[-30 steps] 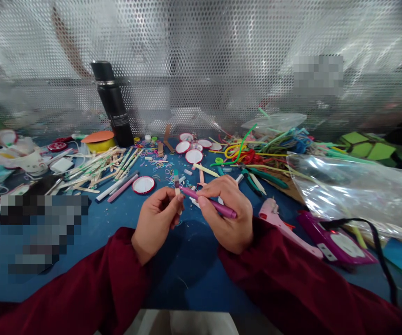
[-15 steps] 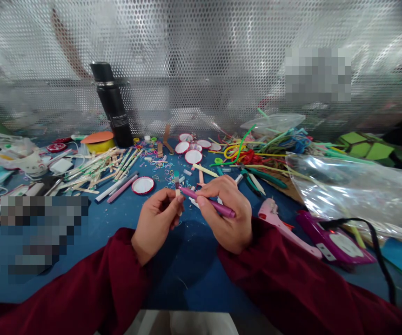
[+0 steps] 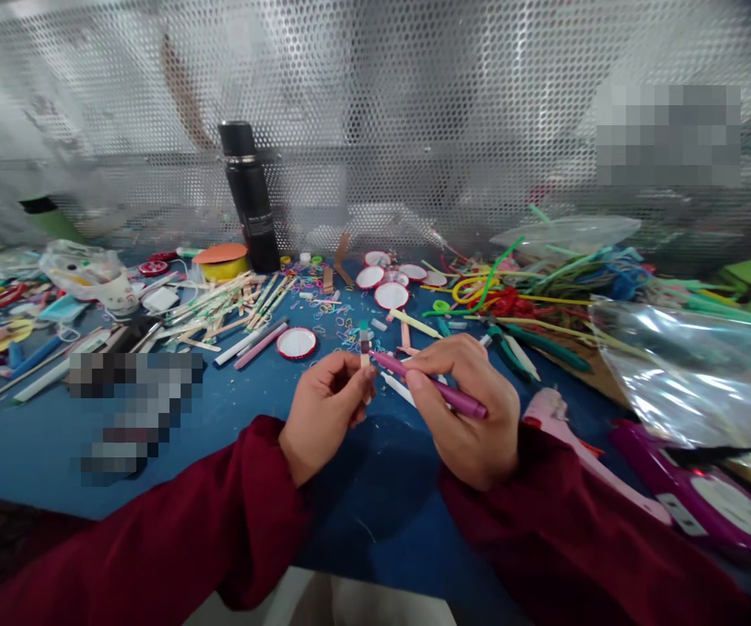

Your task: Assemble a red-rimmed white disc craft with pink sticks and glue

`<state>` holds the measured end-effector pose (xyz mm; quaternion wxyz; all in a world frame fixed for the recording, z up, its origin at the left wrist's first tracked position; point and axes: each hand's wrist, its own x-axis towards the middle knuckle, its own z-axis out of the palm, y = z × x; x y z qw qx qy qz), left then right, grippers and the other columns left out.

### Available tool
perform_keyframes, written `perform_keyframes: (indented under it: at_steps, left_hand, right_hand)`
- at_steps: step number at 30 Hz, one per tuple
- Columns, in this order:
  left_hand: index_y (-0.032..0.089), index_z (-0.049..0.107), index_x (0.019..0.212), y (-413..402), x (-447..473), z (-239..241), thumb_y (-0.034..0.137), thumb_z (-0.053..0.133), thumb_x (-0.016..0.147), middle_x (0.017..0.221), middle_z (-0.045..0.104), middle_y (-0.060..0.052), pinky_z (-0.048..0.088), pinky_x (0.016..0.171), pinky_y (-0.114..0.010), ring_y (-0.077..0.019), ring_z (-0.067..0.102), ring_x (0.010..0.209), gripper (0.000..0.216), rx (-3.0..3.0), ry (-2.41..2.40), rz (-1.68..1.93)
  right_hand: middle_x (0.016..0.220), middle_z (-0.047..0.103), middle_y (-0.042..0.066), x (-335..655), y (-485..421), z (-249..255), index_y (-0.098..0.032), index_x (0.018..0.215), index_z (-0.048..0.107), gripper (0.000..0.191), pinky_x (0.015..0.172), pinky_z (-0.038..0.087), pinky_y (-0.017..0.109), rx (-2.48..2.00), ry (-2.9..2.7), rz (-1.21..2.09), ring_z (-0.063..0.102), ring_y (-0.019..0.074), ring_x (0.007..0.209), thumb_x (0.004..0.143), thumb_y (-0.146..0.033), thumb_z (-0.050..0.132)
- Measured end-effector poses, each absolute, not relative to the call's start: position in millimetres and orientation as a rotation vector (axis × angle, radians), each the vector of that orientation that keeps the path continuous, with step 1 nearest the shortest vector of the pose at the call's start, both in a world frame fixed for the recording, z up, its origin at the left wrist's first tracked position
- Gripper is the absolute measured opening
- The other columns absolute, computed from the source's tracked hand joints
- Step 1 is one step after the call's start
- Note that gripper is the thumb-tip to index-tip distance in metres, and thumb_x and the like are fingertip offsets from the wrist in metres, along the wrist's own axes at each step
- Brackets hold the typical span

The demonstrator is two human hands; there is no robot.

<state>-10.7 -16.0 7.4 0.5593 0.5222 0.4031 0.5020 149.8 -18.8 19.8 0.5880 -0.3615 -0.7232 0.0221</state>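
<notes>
While both forearms in dark red sleeves (image 3: 258, 474) reach in from the lower edge, two bare hands meet near the middle, over a blue table (image 3: 375, 522). The left hand (image 3: 327, 413) pinches a small stick (image 3: 363, 346) between thumb and fingers, holding it upright; its top is teal, with a dark band below and pale wood at the bottom. The right hand (image 3: 473, 413) grips a purple pen (image 3: 457, 397) as if for writing, its tip pointing left at the dark band. Whether tip and stick touch is too small to tell.

Beyond the left hand, a white lid (image 3: 297, 342) with a red rim lies flat, with two markers (image 3: 262, 345) just beside it and a heap of craft sticks (image 3: 219, 317) farther left. Behind the heap stands a black flask (image 3: 250, 213), near a perforated metal screen (image 3: 362, 104). More red-rimmed lids (image 3: 392, 296) cluster beyond the stick. To the right are bright pipe cleaners (image 3: 512, 300), teal-handled pliers (image 3: 551, 345), a clear bag (image 3: 694, 356) and, near the right sleeve, a pink glue gun (image 3: 601, 465) beside a purple device (image 3: 707, 496).
</notes>
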Motion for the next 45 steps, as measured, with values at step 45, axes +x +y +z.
perform_keyframes:
  at_steps: [45]
  left_hand:
    - [0.017, 0.056, 0.079, -17.0, -10.5, 7.1, 0.046, 0.065, 0.081, 0.066, 0.054, 0.003, 0.033, 0.041, -0.016, -0.0034, 0.044, 0.045, 0.031, 1.205, 0.936, 1.18]
  right_hand:
    - [0.078, 0.067, 0.002, 149.7, -22.4, 23.7, -0.022, 0.081, 0.063, 0.008, 0.078, 0.049, 0.042, -0.799, -1.656, 0.093, 0.061, 0.0205, 0.077, 0.078, -0.015, 0.063]
